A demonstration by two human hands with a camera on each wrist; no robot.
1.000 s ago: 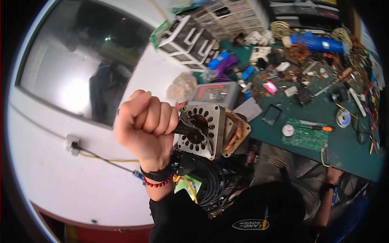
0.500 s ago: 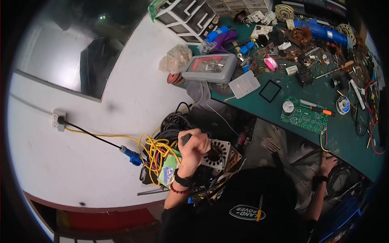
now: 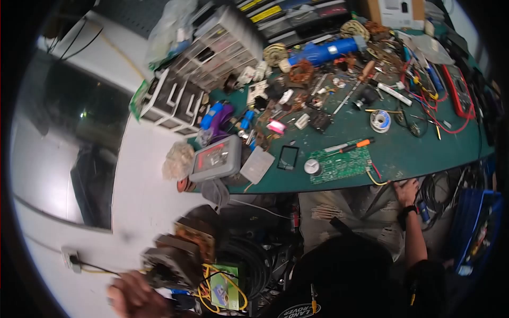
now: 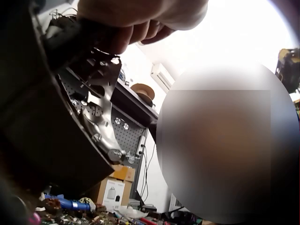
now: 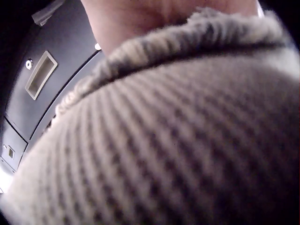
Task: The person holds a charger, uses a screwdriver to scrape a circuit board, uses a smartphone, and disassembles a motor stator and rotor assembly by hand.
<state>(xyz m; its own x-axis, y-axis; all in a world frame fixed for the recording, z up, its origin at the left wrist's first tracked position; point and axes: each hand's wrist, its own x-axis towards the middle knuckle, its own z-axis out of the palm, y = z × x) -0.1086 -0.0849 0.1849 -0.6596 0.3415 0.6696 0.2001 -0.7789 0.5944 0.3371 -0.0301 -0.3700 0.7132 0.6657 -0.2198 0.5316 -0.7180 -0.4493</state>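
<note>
My left hand [image 3: 135, 296], low at the left in the head view, holds a square motor [image 3: 170, 261] with copper windings, off the bench beside the wall. In the left wrist view its curled fingers [image 4: 140, 32] grip a dark part leading into the motor's open end, and the dark housing [image 4: 51, 136] fills the left side. My right hand [image 3: 407, 192] is at the bench's front edge, above my leg. Ribbed knit fabric [image 5: 178, 140] with a frayed edge covers most of the right wrist view; I cannot tell whether that hand holds anything.
The green bench [image 3: 435, 143] carries a circuit board [image 3: 344, 168], an orange-handled screwdriver [image 3: 363, 143], a solder spool [image 3: 380, 121], a grey case [image 3: 216, 159] and piled parts. Below are yellow cable [image 3: 241, 297] and a blue bin [image 3: 477, 228]. A wall socket [image 3: 70, 259] is at the left.
My left hand with the motor went down and right, then out left toward the wall, and the motor has turned over. My right hand stays near the bench edge. The head view has shifted.
</note>
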